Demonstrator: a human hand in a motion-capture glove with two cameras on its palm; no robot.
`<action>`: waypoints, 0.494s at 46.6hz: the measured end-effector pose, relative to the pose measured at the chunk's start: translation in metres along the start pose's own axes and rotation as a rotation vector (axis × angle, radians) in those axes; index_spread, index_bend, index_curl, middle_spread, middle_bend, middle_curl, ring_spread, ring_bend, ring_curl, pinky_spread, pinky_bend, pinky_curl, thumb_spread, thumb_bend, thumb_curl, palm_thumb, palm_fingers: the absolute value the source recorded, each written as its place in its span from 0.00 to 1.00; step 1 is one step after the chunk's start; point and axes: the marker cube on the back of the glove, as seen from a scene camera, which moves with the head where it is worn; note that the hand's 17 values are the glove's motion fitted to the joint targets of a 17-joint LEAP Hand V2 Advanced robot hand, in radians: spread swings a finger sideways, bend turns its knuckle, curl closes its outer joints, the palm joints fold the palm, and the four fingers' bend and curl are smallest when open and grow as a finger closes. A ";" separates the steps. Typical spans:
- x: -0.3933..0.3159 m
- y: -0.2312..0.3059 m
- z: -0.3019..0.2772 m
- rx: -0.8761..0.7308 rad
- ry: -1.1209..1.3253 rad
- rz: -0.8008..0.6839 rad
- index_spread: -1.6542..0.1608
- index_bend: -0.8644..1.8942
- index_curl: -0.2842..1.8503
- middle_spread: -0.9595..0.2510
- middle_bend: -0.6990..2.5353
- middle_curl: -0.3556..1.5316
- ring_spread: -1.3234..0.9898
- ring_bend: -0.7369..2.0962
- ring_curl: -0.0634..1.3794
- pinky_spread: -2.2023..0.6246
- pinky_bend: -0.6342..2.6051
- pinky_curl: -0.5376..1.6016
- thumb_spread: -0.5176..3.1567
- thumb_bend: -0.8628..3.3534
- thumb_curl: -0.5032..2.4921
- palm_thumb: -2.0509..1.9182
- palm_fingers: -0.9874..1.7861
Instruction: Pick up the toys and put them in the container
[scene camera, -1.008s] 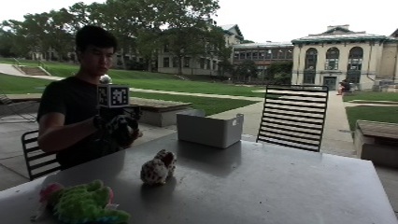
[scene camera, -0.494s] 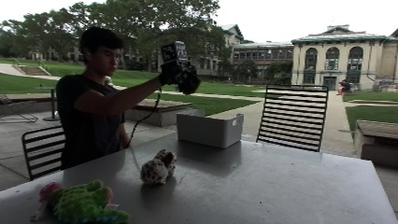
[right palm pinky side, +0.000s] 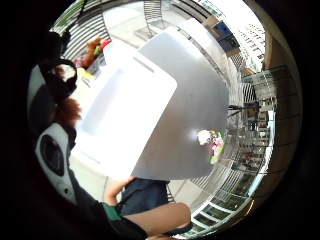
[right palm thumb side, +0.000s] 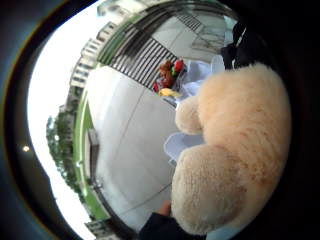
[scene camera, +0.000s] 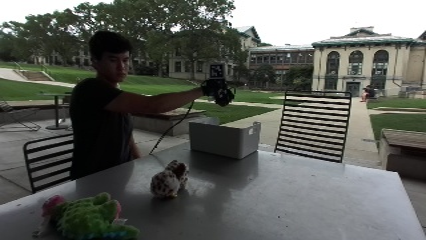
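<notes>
Toys counted from the outside view: two on the bench (scene camera: 299, 200). One spotted plush (scene camera: 168, 179) lies near the middle; one green plush (scene camera: 90, 217) with a pink part lies at the near corner, well apart from the first. One white container (scene camera: 223, 137) stands at the far edge of the bench, open at the top. One person stands behind the bench with one arm stretched out; the gloved right hand (scene camera: 218, 91) is raised above the container, apart from it. Two black slatted chairs: one (scene camera: 313, 125) at the far side, one (scene camera: 46, 160) beside the person.

Little-finger-side palm view: one container (right palm pinky side: 122, 117) seen from above, its opening facing the palm. On the grey bench (right palm pinky side: 200, 100) beyond it, the two toys lie close together and small, one pale (right palm pinky side: 203, 136), one green and pink (right palm pinky side: 216, 146).

Thumb-side palm view: one cream plush toy (right palm thumb side: 235, 150) fills much of the picture, close against the palm, over the container rim (right palm thumb side: 180, 145). This makes three toys in all. One small heap of red, brown and yellow items (right palm thumb side: 167, 77) lies beyond the container. Cannot tell whether the fingers curl round the cream toy or lie spread.
</notes>
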 end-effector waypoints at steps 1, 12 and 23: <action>-0.005 0.000 0.004 -0.008 -0.005 -0.013 0.71 0.36 0.50 0.49 0.29 0.39 0.37 0.61 0.30 0.61 0.53 0.43 0.40 0.24 0.42 0.70 0.66; -0.005 -0.001 0.025 -0.179 0.031 -0.020 0.71 0.25 0.44 0.67 0.24 0.37 0.43 0.60 0.31 0.63 0.63 0.47 0.44 0.19 0.38 0.62 0.42; 0.115 0.037 -0.025 -0.055 -0.034 0.049 0.73 0.31 0.32 0.81 0.28 0.37 0.53 0.51 0.24 0.73 0.65 0.46 0.41 0.19 0.32 0.51 0.28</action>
